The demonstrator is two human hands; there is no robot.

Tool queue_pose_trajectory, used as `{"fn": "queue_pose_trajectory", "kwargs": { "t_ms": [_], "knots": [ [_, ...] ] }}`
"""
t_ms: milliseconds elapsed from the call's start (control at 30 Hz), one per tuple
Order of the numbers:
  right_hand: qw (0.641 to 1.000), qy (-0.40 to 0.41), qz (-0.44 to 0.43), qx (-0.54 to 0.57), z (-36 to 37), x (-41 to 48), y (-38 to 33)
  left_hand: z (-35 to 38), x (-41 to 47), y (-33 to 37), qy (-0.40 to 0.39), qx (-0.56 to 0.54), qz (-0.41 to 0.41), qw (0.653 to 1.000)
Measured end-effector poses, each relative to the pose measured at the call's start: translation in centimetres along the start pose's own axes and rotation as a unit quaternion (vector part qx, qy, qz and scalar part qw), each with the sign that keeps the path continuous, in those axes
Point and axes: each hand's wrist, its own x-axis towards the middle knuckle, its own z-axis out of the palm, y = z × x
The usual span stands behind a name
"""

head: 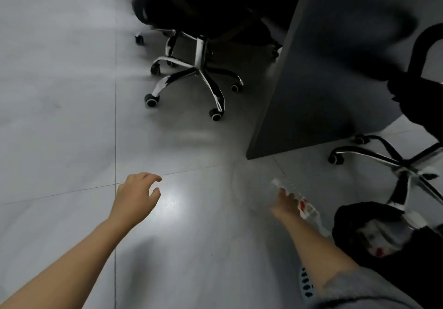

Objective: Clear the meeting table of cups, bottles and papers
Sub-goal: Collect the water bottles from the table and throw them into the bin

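Clearly, a plastic bottle point(306, 209) is gripped by the right hand point(285, 204) above the floor, its long axis slanted toward the black bag point(354, 215) just to the right — this hand is nearer; the left hand point(136, 196) is held loosely spread, empty.

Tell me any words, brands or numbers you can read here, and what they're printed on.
No text here can be read.
On the bottle held by the right hand: a red and white label, print too blurred to read.
On the second bottle, inside the black bag: a label with a red mark, also too blurred.
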Motion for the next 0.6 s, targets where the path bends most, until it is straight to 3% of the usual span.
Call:
{"fn": "queue_pose_trajectory", "kwargs": {
  "t_ms": [467,600],
  "knots": [
    [0.984,0.063,0.154,0.069,0.9,7.9,2.3,4.1,3.8,-0.2,-0.001,-0.014,-0.022,1.000],
    [0.974,0.027,0.203,0.098,1.3,10.0,3.7,4.8,3.9,-0.7,-0.006,-0.020,-0.029,0.999]
  ]
}}
